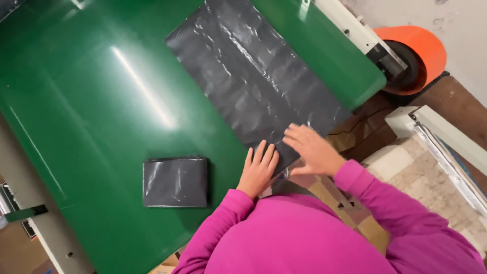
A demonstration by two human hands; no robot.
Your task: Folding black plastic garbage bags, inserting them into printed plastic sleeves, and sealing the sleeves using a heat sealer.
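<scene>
Magenta sleeves (324, 238) are filling the bottom edge while both hands are pressing flat on a black plastic bag (253, 71).

Left hand (258, 170) is lying open, palm down, on the near corner of the bag; right hand (310, 148) is resting beside it with fingers spread, gripping nothing. Stretched along the green table (91, 101), the bag is getting cut off at the top edge. Left of the bag, a folded black bag (175, 181) is sitting apart. Beyond the bag's right side, an orange wheel guard (421, 45) is partly hiding a dark wheel.
</scene>
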